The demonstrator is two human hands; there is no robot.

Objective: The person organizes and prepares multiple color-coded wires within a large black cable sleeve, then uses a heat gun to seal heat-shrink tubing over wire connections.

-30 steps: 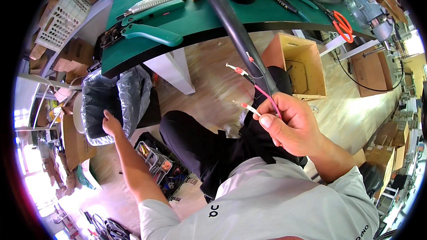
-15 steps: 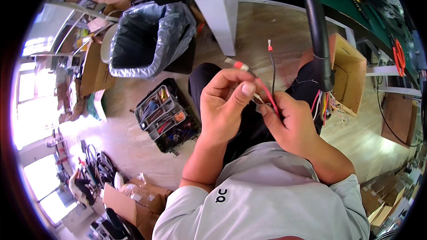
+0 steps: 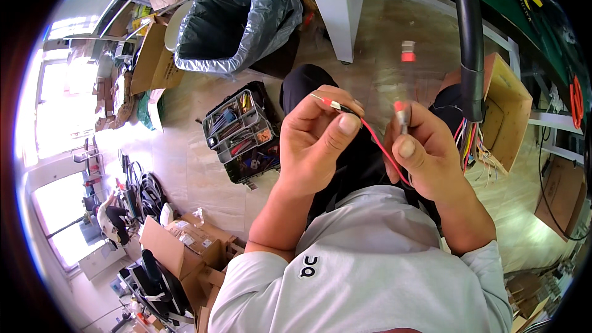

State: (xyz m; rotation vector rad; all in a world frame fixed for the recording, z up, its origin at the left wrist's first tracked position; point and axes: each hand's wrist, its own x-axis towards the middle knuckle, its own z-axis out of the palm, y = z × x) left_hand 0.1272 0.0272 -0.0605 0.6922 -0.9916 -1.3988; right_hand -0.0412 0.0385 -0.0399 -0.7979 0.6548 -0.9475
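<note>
My left hand [image 3: 311,142] pinches a thin lead with a pale terminal [image 3: 333,103] and short black part, a red wire [image 3: 379,142] trailing from it toward my right hand. My right hand [image 3: 425,154] is closed on a pale wire with a red-collared terminal [image 3: 399,112], upright between thumb and fingers. Above it another red-collared terminal [image 3: 407,51] shows blurred. To the right a thick black sleeved cable [image 3: 468,37] hangs down, with several coloured wires [image 3: 472,145] coming out of its lower end beside my right hand.
A lined bin [image 3: 268,31] stands beside the green bench [image 3: 518,18] and its white leg [image 3: 330,12]. An open toolbox [image 3: 240,132] lies on the floor left of my knee. A wooden box [image 3: 505,111] is at right, cardboard boxes [image 3: 194,240] and coiled cables [image 3: 151,191] at lower left.
My left hand has come from the bin to beside my right hand and now pinches a lead. The view has turned downward and right. My two hands have drawn slightly apart since half a second ago.
</note>
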